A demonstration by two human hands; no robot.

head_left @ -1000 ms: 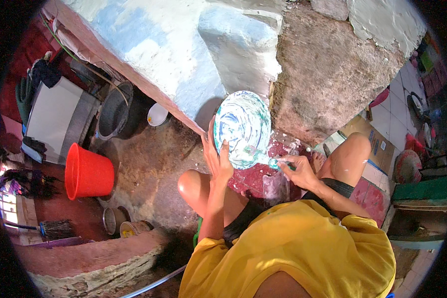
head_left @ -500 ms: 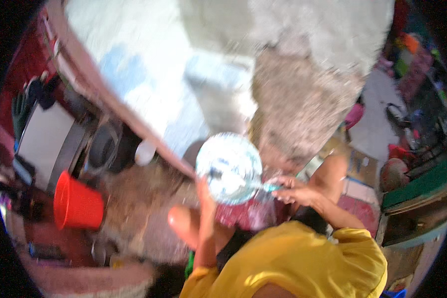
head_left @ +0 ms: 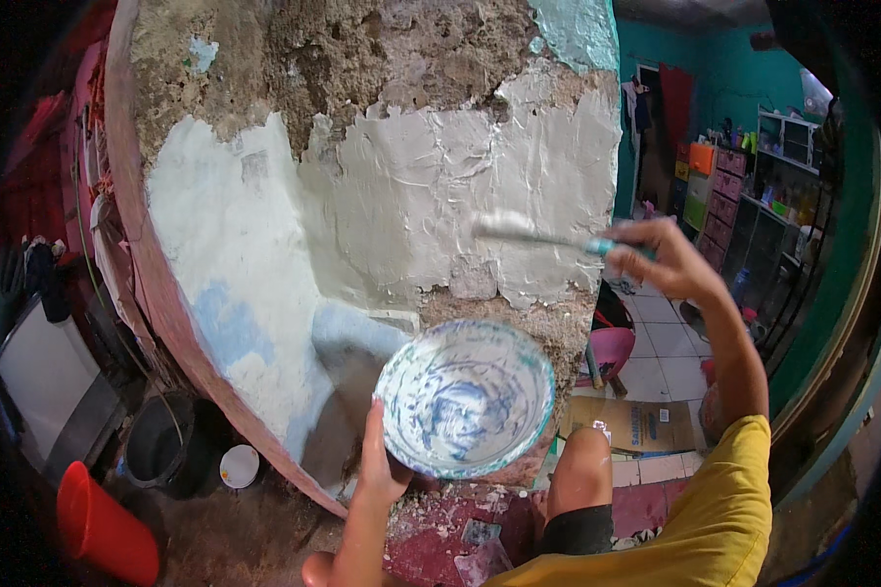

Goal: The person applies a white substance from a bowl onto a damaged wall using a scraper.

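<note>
My left hand [head_left: 386,460] grips the lower left rim of a round bowl [head_left: 465,396]. The inside of the bowl is smeared with white paste and bluish streaks. At the right, my right hand [head_left: 664,259] is closed around the teal handle of a putty knife [head_left: 602,246]. Its long blade is smeared by motion and carries a lump of white paste [head_left: 504,225] at the tip. Behind the blade stands a wall [head_left: 401,186] coated with rough, pale grey plaster; I cannot tell whether the blade touches it. Bare, crumbly brown wall shows above and below the coat.
To the left are a red bucket [head_left: 103,528], a black bucket [head_left: 171,440] and a white tub [head_left: 239,467]. A flattened cardboard box [head_left: 631,425] lies on the floor at right, near a pink object [head_left: 612,350]. Beyond the wall's right edge is a room with shelves [head_left: 788,147].
My right hand has lifted the putty knife out of the bowl, up and rightward to the wall, with paste on it. The view has tilted up. My left hand still holds the bowl.
</note>
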